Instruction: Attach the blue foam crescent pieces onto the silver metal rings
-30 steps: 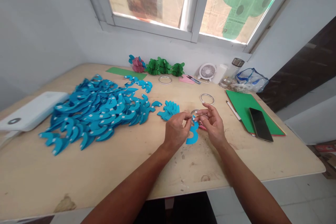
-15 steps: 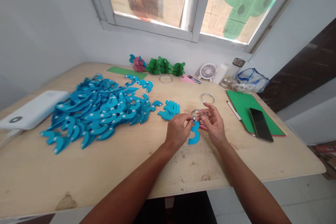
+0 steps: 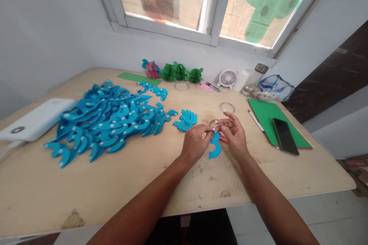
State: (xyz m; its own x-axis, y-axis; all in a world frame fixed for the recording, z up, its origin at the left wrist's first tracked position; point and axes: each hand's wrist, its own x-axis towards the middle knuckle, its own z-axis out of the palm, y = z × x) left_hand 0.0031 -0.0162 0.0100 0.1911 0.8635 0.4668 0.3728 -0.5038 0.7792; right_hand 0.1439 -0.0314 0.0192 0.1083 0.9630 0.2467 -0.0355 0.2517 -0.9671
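Observation:
A curved blue paper piece (image 3: 215, 151) with a scalloped edge hangs down between my two hands over the table. At its top end sits a small white square, which looks like a bit of tape. My left hand (image 3: 196, 141) is closed, thumb and forefinger pinching at that top end. From the other side, my right hand (image 3: 234, 136) grips the same end with thumb and a finger, its remaining fingers raised and spread. Just left of the hands lies a small stack of blue paper pieces (image 3: 185, 120). Something pink, partly hidden, shows behind the held piece.
A large heap of blue paper pieces (image 3: 115, 118) covers the left, beside a white power bank (image 3: 43, 116). Metal rings (image 3: 227, 107), green paper ornaments (image 3: 180, 72) and a small fan (image 3: 228, 78) stand behind. A phone (image 3: 285, 136) rests on green sheets (image 3: 266, 118) at right.
The hanging blue paper piece has swung slightly to the right and turned a little. Both hands stay in nearly the same place, fingers still at its top end.

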